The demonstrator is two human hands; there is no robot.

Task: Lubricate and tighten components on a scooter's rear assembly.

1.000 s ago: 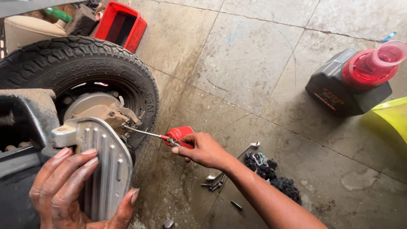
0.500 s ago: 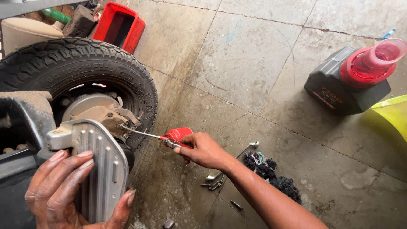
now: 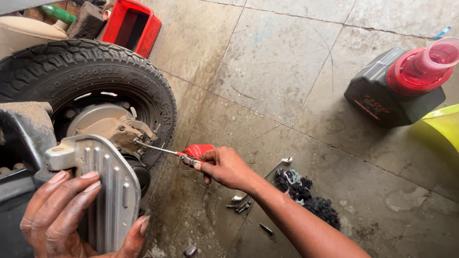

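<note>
My right hand (image 3: 229, 167) grips the red handle of a screwdriver (image 3: 193, 152). Its thin metal shaft runs left, with the tip at the grimy metal hub (image 3: 117, 129) inside a small black tyre (image 3: 91, 71). My left hand (image 3: 62, 215) presses flat on a ribbed silver metal cover (image 3: 112, 191) that stands in front of the wheel, fingers spread over its left side and thumb under its lower edge.
Loose bolts and a spanner (image 3: 258, 188) lie on the stained tile floor beside a dark rag (image 3: 306, 196). A black oil bottle with a red funnel (image 3: 397, 86) stands at right, next to a yellow part (image 3: 444, 126). A red tray (image 3: 131, 24) sits behind the tyre.
The view shifted slightly. My left hand and the ribbed cover sit a little lower and further left. My right hand keeps the screwdriver at the hub.
</note>
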